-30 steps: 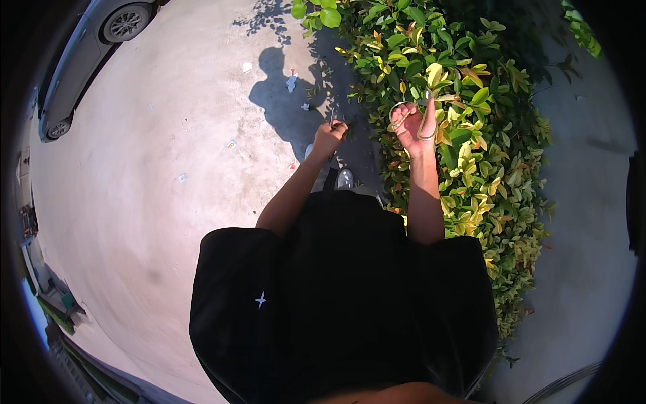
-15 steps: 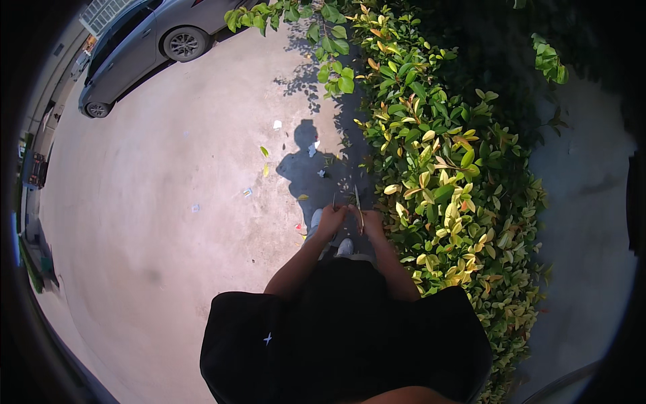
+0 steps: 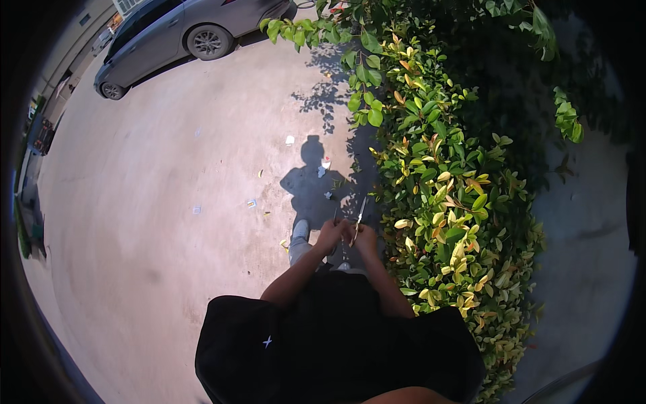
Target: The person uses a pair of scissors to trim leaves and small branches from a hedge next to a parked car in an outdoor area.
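Observation:
In front of my waist my two hands are close together, beside the left edge of the hedge (image 3: pixel 457 195). Closed fingers of my right hand (image 3: pixel 365 240) grip a pair of scissors (image 3: pixel 362 210), its silver blades pointing away from me and a yellowish handle showing at the fingers. My left hand (image 3: pixel 331 236) is closed as well, with a thin dark strip standing up from it. What that strip belongs to is too small to make out. The hedge has glossy green and yellow leaves; neither hand touches it.
A grey car (image 3: pixel 158 40) stands at the far left. Leafy branches (image 3: pixel 369 60) hang over the hedge's far end. Paper scraps (image 3: pixel 289 140) lie on the concrete ground (image 3: pixel 148 188) around my shadow (image 3: pixel 313 178). My left shoe (image 3: pixel 301 230) is ahead of my right.
My left foot has come forward. The hands have dropped slightly in view and stay close together. The scissors blades tilt more to the right, and the car and branches sit further right in view.

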Tool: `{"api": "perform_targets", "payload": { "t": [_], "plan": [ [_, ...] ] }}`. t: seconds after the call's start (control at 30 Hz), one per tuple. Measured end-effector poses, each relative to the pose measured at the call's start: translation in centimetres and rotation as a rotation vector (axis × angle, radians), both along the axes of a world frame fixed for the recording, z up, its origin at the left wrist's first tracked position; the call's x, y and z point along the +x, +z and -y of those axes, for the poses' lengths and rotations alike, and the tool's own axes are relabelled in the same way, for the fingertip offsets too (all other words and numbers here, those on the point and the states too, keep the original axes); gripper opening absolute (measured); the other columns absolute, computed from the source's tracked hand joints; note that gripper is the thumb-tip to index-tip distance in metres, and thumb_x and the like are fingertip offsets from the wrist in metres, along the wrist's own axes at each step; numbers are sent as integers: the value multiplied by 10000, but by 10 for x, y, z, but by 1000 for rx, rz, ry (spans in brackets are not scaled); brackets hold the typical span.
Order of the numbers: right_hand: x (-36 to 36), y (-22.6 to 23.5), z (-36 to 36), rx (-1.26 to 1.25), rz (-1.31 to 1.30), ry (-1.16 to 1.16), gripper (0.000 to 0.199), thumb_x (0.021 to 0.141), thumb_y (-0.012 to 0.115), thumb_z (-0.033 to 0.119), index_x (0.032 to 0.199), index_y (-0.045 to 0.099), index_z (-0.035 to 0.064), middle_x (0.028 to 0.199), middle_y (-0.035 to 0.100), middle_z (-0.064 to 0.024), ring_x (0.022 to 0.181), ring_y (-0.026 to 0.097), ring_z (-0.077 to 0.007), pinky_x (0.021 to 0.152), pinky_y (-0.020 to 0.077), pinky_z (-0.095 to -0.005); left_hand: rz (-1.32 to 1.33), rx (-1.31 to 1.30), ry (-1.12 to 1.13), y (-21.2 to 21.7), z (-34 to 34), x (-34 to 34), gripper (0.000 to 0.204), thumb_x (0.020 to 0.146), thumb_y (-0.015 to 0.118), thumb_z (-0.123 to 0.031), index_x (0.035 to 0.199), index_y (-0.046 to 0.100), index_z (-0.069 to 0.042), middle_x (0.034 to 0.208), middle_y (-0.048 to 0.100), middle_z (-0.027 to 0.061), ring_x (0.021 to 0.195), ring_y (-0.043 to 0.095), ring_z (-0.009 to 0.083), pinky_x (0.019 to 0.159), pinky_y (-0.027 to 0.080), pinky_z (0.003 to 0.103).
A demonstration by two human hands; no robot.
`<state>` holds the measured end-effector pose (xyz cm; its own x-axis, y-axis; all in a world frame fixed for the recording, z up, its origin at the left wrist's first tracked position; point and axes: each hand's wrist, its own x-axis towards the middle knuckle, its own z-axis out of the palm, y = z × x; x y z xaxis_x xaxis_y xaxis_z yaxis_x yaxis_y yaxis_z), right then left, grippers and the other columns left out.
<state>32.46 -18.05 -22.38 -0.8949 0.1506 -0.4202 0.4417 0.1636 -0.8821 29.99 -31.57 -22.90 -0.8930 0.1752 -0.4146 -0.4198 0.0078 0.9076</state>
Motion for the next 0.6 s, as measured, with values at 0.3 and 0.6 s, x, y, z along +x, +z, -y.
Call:
{"api": "perform_targets", "payload": {
  "t": [0.3,0.6],
  "plan": [
    [-109,-30,82,18,-138,45,306,864,684,319,878,673,14,683,655,-28,605,589,-88,538,437,-270,-58,124,38,10,86,-99,280,917,621,-277,879,627,0,716,619,13,641,540,64,574,420,232],
    [-227,8,234,93,-91,171,182,894,643,201,896,680,22,730,648,-11,609,558,-59,529,416,-230,-192,-39,181,-7,232,-206,202,901,617,-198,896,641,3,672,612,37,595,557,106,573,435,255]
  ]
}}
